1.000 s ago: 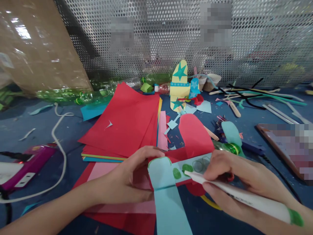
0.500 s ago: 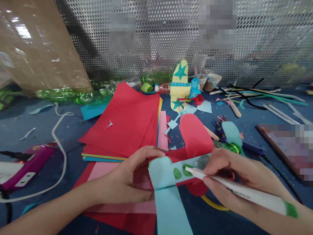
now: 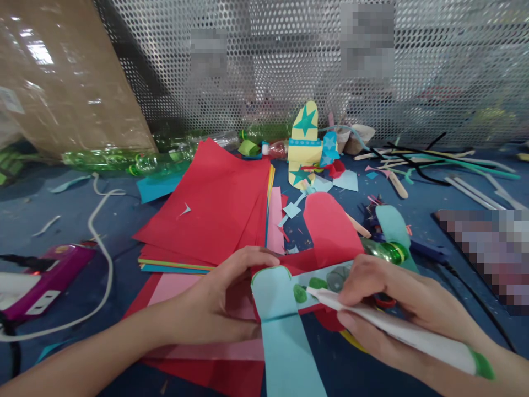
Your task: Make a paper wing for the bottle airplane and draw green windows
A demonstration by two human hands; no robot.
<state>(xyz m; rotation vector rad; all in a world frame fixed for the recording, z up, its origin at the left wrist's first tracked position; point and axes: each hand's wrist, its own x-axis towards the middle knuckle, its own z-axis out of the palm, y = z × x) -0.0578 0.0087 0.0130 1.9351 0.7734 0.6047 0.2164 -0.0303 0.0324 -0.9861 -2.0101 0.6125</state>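
Note:
My right hand (image 3: 397,300) grips a white marker (image 3: 417,336) with a green end. Its tip sits close to the green spots on a light blue strip (image 3: 312,280) that runs across a red paper craft (image 3: 333,229). Fingers and thumb of my left hand (image 3: 223,298) close round the craft's left end. A light blue paper piece (image 3: 285,336) with a rounded top covers that end and hangs down toward me. My right fingers hide the strip's right part.
A stack of red and coloured paper (image 3: 219,204) lies left of centre. Behind stands a yellow paper craft with stars (image 3: 306,149). Plastic bottles (image 3: 152,164), pipe cleaners (image 3: 438,157), a phone (image 3: 483,259), a purple power strip (image 3: 53,278) and a cardboard box (image 3: 70,77) surround the work.
The marker and my right hand have shifted a little left, bringing the tip from the second green spot toward the first. My left hand and the craft hold nearly still.

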